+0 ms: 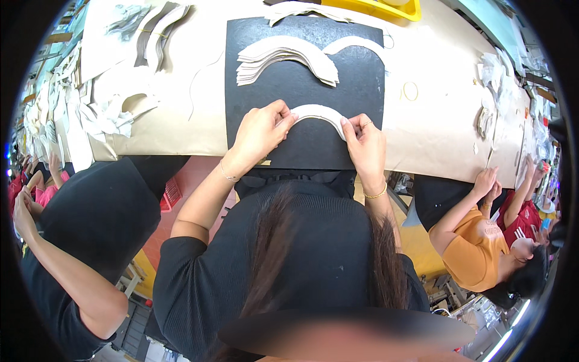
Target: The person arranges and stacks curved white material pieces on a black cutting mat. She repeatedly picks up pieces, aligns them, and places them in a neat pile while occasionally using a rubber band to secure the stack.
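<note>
A white curved strip (318,111) arches between my two hands over the near part of a black mat (362,84). Its left end is pinched by my left hand (264,127), thumb against fingers. At the other end, my right hand (366,143) grips the strip the same way. Beyond it on the mat lies a fanned stack of similar white curved strips (283,49). One more curved strip (356,42) rests to the right of that stack, and further strips (304,8) lie along the mat's far edge.
At the far right of the mat stands a yellow tray (410,8). Banded dark and white strips (158,36) and loose white pieces (114,114) lie to the left. Rubber bands (410,91) are on the right. People sit close on both sides, one in an orange shirt (473,244).
</note>
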The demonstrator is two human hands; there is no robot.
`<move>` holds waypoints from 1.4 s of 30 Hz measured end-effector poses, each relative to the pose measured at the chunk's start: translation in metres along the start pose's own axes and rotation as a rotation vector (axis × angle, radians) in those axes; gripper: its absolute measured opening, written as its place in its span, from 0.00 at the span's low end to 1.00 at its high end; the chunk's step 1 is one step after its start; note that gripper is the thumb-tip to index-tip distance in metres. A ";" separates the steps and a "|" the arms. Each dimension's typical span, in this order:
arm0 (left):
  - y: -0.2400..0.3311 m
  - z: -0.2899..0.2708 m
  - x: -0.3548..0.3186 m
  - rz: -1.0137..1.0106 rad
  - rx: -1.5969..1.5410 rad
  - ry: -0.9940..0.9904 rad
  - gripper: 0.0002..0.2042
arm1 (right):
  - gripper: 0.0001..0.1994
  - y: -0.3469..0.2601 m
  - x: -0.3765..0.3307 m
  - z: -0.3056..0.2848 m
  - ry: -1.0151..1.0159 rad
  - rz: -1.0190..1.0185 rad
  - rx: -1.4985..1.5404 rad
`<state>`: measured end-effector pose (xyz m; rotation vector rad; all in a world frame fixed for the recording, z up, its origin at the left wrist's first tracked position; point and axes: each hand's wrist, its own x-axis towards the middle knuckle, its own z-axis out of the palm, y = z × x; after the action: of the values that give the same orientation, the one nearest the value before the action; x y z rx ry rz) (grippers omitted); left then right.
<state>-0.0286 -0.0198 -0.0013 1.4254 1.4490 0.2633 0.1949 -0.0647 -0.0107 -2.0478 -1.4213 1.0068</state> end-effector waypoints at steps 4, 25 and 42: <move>-0.005 0.002 0.007 0.066 0.054 0.045 0.13 | 0.10 -0.001 0.005 0.004 0.043 -0.052 -0.032; -0.007 0.007 0.009 0.149 0.269 0.129 0.14 | 0.10 -0.003 0.006 0.011 0.099 -0.111 -0.206; -0.012 -0.022 0.007 -0.077 0.029 -0.046 0.11 | 0.09 0.010 0.000 -0.026 -0.076 0.030 -0.059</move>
<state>-0.0509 -0.0069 -0.0046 1.3869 1.4714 0.1605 0.2210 -0.0671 -0.0016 -2.0994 -1.4789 1.0776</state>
